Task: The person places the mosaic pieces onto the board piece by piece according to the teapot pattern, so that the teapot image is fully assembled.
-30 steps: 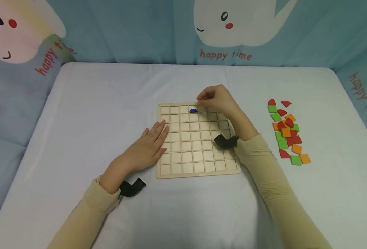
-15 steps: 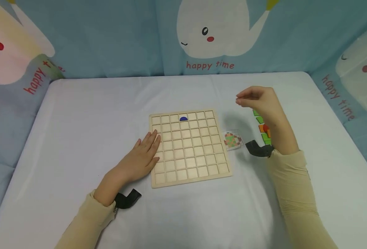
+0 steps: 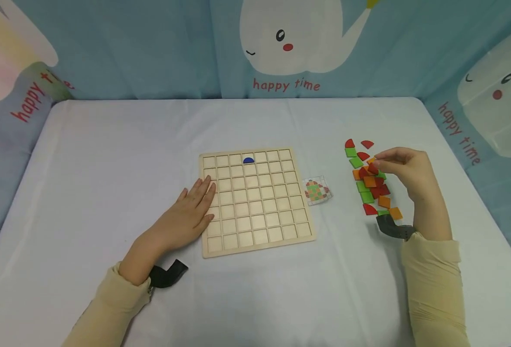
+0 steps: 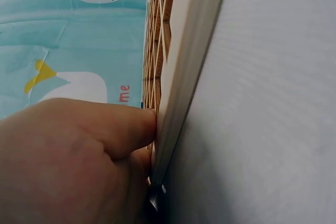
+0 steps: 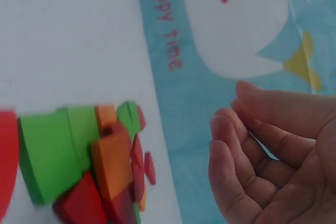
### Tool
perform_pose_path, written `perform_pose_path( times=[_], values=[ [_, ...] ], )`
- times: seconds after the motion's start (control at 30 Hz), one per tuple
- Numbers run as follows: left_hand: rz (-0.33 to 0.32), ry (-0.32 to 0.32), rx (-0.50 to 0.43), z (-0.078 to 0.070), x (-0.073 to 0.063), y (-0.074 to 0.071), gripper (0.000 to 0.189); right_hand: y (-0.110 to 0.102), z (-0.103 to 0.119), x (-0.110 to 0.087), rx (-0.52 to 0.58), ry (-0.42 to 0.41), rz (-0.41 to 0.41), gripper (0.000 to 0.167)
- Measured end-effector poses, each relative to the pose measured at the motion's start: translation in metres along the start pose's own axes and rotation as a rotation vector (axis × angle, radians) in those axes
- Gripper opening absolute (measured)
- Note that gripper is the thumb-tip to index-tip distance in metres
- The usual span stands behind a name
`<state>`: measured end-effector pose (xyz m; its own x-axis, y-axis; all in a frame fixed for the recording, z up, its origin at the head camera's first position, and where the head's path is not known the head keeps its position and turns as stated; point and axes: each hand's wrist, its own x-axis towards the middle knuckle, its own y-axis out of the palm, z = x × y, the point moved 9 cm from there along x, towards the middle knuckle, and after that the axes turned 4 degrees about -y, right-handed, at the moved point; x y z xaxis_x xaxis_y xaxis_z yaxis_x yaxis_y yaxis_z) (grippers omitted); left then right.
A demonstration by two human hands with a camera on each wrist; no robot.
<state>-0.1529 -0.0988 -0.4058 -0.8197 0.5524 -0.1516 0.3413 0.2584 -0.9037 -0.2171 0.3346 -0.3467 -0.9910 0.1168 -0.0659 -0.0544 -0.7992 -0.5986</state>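
Note:
My left hand (image 3: 181, 219) lies flat with its fingers on the left edge of a wooden grid board (image 3: 252, 195); in the left wrist view the thumb (image 4: 128, 127) touches the board's rim (image 4: 181, 72). A blue half-round piece (image 3: 248, 160) sits in a top-row cell. Over at the right, my right hand (image 3: 411, 176) hovers by a pile of red, green and orange tiles, its fingertips above an orange square tile (image 3: 369, 181) and red quarter-round pieces (image 3: 370, 209). In the right wrist view the fingers (image 5: 226, 166) are loosely curled, with nothing visible between them.
A small card (image 3: 316, 191) with a coloured grid pattern lies between the board and the tiles, against the board's right edge. White cloth (image 3: 121, 144) covers the table. A blue printed curtain (image 3: 151, 53) hangs along the back and sides.
My right hand has gone from the board's top row rightward to the tile pile, uncovering the card. The left hand stays on the board's edge. The head view has shifted.

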Motion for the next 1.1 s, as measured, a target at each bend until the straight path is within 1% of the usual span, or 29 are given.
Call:
perform_pose_path(
  times=[0.07, 0.13, 0.27, 0.33, 0.4, 0.5, 0.6, 0.67, 0.7, 0.73, 0.87, 0.93, 0.97, 1.1],
  values=[
    [0.004, -0.001, 0.000, 0.000, 0.000, 0.000, 0.062, -0.003, -0.008, 0.001, -0.036, 0.009, 0.003, 0.034],
    [0.011, -0.006, 0.005, 0.000, 0.000, 0.001, 0.063, -0.007, -0.016, 0.004, -0.042, 0.023, 0.004, 0.033],
    [0.026, -0.021, 0.012, 0.004, 0.002, 0.003, 0.063, -0.010, -0.028, 0.012, 0.036, 0.029, 0.010, 0.021],
    [0.025, -0.020, 0.008, 0.004, 0.002, 0.002, 0.063, -0.010, -0.033, 0.015, 0.085, 0.040, 0.011, 0.014],
    [0.026, -0.016, 0.006, 0.004, 0.003, 0.002, 0.063, -0.010, -0.038, 0.017, 0.105, 0.056, 0.012, 0.010],
    [0.027, -0.006, 0.002, 0.003, 0.004, 0.002, 0.063, -0.009, -0.047, 0.017, 0.095, 0.093, 0.011, 0.008],
    [0.028, -0.008, -0.003, 0.002, 0.004, 0.003, 0.062, -0.008, -0.053, 0.016, 0.066, 0.111, 0.007, 0.008],
    [0.030, -0.017, -0.004, 0.003, 0.003, 0.002, 0.062, -0.007, -0.054, 0.018, 0.035, 0.109, 0.006, 0.012],
    [0.031, -0.020, -0.006, 0.003, 0.002, 0.001, 0.062, -0.006, -0.053, 0.019, 0.012, 0.108, 0.006, 0.017],
    [0.031, -0.021, -0.007, 0.003, 0.002, 0.001, 0.062, -0.006, -0.054, 0.019, 0.011, 0.121, -0.004, 0.020],
    [0.038, -0.023, -0.004, 0.003, 0.002, 0.001, 0.062, -0.003, -0.055, 0.020, -0.079, 0.147, 0.005, 0.041],
    [0.035, -0.018, -0.003, 0.002, 0.002, 0.001, 0.062, 0.000, -0.056, 0.019, -0.109, 0.165, 0.010, 0.048],
    [0.038, -0.018, -0.001, 0.002, 0.002, 0.001, 0.062, 0.002, -0.055, 0.018, -0.141, 0.161, 0.025, 0.051],
    [0.043, -0.012, -0.007, 0.001, 0.004, 0.002, 0.062, 0.006, -0.057, 0.015, -0.181, 0.189, 0.037, 0.054]
  ],
)
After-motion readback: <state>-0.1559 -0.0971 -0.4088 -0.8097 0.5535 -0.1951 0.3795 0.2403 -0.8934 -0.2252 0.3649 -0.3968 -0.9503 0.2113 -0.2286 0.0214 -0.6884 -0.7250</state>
